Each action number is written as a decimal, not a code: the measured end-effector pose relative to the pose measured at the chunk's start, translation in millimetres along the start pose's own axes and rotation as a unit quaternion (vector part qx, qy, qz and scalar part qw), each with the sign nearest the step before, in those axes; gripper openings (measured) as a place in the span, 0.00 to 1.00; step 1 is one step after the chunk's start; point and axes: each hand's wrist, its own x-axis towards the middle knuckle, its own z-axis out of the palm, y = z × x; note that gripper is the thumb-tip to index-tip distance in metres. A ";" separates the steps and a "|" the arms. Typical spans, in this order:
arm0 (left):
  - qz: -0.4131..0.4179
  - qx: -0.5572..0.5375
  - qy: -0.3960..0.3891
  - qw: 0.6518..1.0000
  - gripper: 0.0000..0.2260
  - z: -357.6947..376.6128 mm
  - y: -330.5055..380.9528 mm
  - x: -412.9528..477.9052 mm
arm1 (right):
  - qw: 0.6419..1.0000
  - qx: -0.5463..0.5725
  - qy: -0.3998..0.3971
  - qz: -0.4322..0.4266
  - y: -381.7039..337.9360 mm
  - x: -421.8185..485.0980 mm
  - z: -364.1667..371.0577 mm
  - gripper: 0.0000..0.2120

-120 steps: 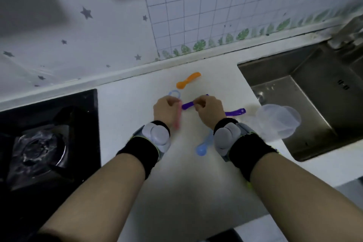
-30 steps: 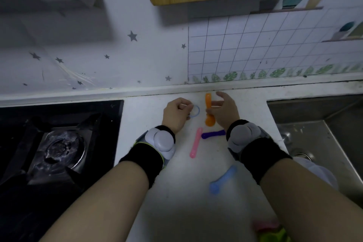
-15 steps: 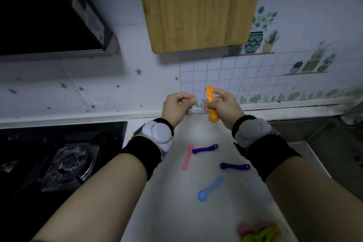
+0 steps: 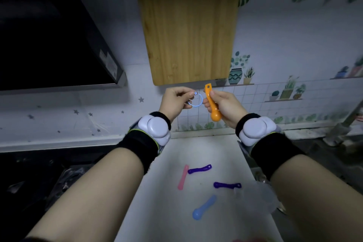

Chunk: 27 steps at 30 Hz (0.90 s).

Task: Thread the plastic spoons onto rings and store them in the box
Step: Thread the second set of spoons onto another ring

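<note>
Head view: raised left hand [image 4: 175, 101] pinching blue ring [image 4: 197, 100], right hand [image 4: 225, 104] gripping upright orange spoon [image 4: 211, 104].

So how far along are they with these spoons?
Nothing looks threaded yet. The left hand pinches a thin blue ring; the right hand holds an orange plastic spoon beside it. Waiting on the white counter: a pink spoon, a far purple spoon, a near purple spoon and a light blue spoon.
</note>
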 end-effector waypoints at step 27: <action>0.128 0.286 0.028 0.949 0.03 -26.6 68.5 20.2 | 0.726 -0.647 -0.039 -0.231 -97.2 -3.6 4.9 0.11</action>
